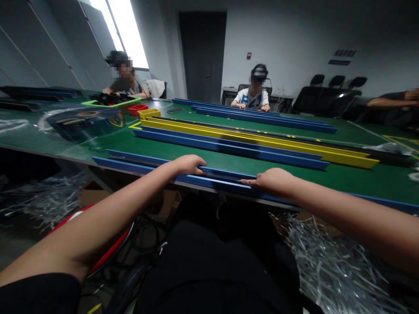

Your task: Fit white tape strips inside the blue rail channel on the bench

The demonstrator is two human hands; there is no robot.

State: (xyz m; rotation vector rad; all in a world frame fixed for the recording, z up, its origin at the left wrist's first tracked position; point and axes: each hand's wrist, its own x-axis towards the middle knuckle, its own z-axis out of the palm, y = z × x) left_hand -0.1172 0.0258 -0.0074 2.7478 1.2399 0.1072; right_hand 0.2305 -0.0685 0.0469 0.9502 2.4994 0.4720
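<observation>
A long blue channel (122,163) lies along the near edge of the green table, with a dark strip (222,175) inside it. My left hand (190,165) is at the channel's middle, its thumb and fingers closed round the channel's walls. To the right, my right hand (273,181) rests at the same channel with its index finger stretched out along the dark strip; its other fingers are curled, and nothing shows in them. Beyond my hands lie another blue channel (229,147) and a yellow channel (262,141).
More blue channels (262,117) lie farther back, before a seated person (252,98). Another person (131,85) sits at the left behind a green tray (131,104), a red bin (137,109) and a yellow bin (149,114). Plastic strips (337,266) heap on the floor.
</observation>
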